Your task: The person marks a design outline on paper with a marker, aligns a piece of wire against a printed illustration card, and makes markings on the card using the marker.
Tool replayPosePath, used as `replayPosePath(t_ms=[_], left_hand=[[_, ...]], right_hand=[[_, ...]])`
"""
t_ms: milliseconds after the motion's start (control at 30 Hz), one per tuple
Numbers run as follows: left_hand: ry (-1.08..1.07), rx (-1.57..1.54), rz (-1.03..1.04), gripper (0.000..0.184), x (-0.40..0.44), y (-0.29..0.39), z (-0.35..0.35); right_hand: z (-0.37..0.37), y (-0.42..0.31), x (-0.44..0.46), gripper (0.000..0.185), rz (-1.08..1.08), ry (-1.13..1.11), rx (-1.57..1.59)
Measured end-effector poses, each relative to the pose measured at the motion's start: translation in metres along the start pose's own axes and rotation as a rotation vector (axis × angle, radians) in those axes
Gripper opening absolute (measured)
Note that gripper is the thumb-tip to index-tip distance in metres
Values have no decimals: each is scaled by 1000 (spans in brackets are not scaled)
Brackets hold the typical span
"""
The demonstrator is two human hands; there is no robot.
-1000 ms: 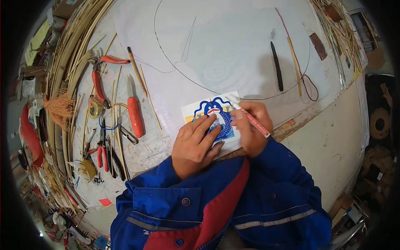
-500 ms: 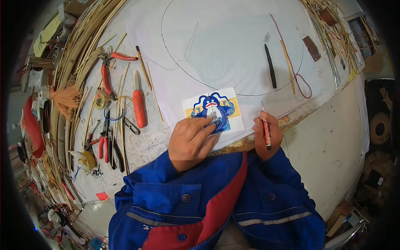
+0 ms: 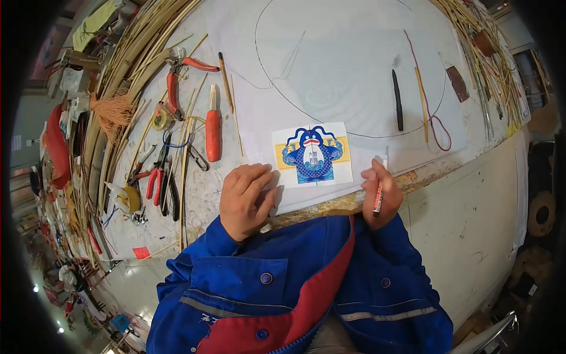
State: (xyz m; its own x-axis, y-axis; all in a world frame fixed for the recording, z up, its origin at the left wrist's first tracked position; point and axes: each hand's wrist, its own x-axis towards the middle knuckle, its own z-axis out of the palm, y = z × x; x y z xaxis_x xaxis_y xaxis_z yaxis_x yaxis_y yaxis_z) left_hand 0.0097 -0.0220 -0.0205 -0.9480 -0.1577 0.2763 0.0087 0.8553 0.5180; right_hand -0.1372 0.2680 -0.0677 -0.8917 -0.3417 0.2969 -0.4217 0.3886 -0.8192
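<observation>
A printed picture card with a blue cartoon fish-like figure lies flat on the white sheet near the table's front edge. My left hand rests just left of the card, holding nothing, its fingers loosely bent and slightly apart. To the card's right, my right hand is closed around a red-and-white marker pen, whose thin tip points away from me. Farther up the sheet, a large curved line is drawn.
Left of the sheet lie a red-handled knife, red-handled pruning shears, pliers and a tape measure. Bundled bamboo strips line the left side. On the right are a black pen and a red cord.
My left hand has lifted off the picture card and moved left, uncovering the figure. The right hand still holds the marker pen. The view has shifted slightly.
</observation>
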Motion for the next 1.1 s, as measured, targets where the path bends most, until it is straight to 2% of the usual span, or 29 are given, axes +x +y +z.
replayPosePath(t_ms=[33, 133, 300, 400, 1100], left_hand=[[0, 1, -1, 38, -2, 0, 0], [-26, -22, 47, 37, -5, 0, 3], [-15, -26, 72, 37, -12, -2, 12], [9, -43, 81, 37, -12, -3, 14], [4, -63, 72, 33, -8, -9, 16]], right_hand=[[0, 0, 1, 27, 0, -1, 1], [1, 2, 7, 29, -221, -22, -171], [3, 0, 8, 30, -226, -70, -187], [5, 1, 10, 38, -274, -13, -169], [5, -2, 10, 34, -207, -28, -186]])
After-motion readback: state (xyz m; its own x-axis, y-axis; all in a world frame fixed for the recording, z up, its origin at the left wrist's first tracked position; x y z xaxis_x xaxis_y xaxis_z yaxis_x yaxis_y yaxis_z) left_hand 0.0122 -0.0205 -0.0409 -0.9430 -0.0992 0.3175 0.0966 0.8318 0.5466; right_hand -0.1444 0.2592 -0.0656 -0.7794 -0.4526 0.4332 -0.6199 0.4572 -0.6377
